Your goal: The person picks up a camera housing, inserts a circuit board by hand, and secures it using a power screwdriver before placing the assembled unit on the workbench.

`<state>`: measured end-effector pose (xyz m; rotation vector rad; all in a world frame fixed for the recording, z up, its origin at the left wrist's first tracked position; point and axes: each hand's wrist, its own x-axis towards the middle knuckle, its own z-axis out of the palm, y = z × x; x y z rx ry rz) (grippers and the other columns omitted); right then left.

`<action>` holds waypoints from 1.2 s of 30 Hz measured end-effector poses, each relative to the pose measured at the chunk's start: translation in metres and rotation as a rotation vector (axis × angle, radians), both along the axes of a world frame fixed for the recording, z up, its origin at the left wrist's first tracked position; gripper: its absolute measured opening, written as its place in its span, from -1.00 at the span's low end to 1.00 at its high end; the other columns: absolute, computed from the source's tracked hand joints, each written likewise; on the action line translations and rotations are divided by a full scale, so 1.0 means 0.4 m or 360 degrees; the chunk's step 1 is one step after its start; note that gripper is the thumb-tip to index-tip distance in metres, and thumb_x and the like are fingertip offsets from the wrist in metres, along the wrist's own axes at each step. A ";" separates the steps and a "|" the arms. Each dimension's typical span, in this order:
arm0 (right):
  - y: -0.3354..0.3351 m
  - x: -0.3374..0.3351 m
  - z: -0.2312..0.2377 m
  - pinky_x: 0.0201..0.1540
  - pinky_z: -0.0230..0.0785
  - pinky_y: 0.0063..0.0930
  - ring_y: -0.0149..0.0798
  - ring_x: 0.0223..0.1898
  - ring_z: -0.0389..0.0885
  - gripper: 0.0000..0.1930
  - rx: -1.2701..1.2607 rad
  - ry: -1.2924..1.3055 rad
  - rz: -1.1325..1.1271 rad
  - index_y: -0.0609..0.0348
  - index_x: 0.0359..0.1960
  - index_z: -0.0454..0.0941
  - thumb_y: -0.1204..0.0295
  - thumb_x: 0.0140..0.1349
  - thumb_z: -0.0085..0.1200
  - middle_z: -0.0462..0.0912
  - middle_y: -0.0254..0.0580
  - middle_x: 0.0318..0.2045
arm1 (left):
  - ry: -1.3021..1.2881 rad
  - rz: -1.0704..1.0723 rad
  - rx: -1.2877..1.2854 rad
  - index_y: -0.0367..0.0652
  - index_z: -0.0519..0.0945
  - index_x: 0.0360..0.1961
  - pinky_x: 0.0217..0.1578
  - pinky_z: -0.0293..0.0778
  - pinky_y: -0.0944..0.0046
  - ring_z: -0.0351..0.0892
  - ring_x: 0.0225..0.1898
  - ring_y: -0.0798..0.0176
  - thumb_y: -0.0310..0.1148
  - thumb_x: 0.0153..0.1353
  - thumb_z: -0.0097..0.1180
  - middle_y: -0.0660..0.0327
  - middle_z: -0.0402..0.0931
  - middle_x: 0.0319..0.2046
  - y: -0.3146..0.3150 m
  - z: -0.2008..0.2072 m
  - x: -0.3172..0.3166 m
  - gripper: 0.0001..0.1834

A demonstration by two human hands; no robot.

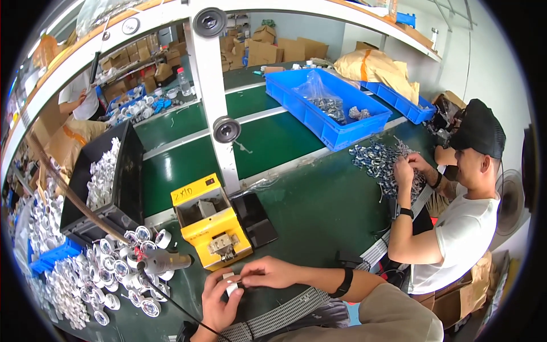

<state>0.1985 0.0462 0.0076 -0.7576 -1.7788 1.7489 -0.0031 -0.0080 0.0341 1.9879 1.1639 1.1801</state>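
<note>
The small white piece [232,287] is held over the table [307,222], just before the yellow machine [212,229]. It is pinched in the left grip [219,302]; the right grip [269,273] is narrowed at its top, though what it holds cannot be told. It is probably light, stiff, somewhat slippery, and best taken by its sides.

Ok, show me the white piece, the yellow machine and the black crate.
White piece [231,288], head view, its exposed face.
Yellow machine [211,225], head view, its casing.
Black crate [129,185], head view, its right wall.
</note>
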 end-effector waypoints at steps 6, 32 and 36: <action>-0.014 -0.006 0.015 -0.12 0.41 -0.53 -0.47 -0.26 0.57 -0.76 0.0145 0.0095 -0.0136 0.28 -0.19 0.58 0.36 0.21 0.17 0.63 -0.28 -0.37 | -0.0667 -0.0148 -0.0968 -0.28 0.47 -0.02 -0.04 0.40 0.26 0.46 -0.06 0.20 -0.20 0.39 -0.17 0.08 0.48 -0.10 -0.023 -0.027 -0.028 -0.63; -0.045 -0.034 0.023 -0.37 0.27 -0.36 -0.16 -0.40 0.40 -0.82 0.0976 -0.0076 -0.0233 0.17 -0.62 0.39 0.59 -0.14 0.21 0.42 -0.24 -0.50 | -0.1314 -0.0144 -0.1839 -0.26 0.45 0.00 -0.68 0.38 0.45 0.56 -0.54 0.33 0.18 0.40 -0.51 0.17 0.56 -0.45 0.018 -0.052 -0.010 -0.29; -0.045 -0.039 0.029 -0.36 0.28 -0.36 -0.16 -0.39 0.41 -0.82 0.0996 -0.0056 -0.0233 0.17 -0.61 0.40 0.59 -0.14 0.21 0.42 -0.23 -0.48 | -0.1163 -0.0192 -0.1724 -0.27 0.41 0.06 -0.68 0.37 0.47 0.53 -0.56 0.37 0.18 0.40 -0.50 0.20 0.54 -0.46 0.018 -0.061 -0.004 -0.29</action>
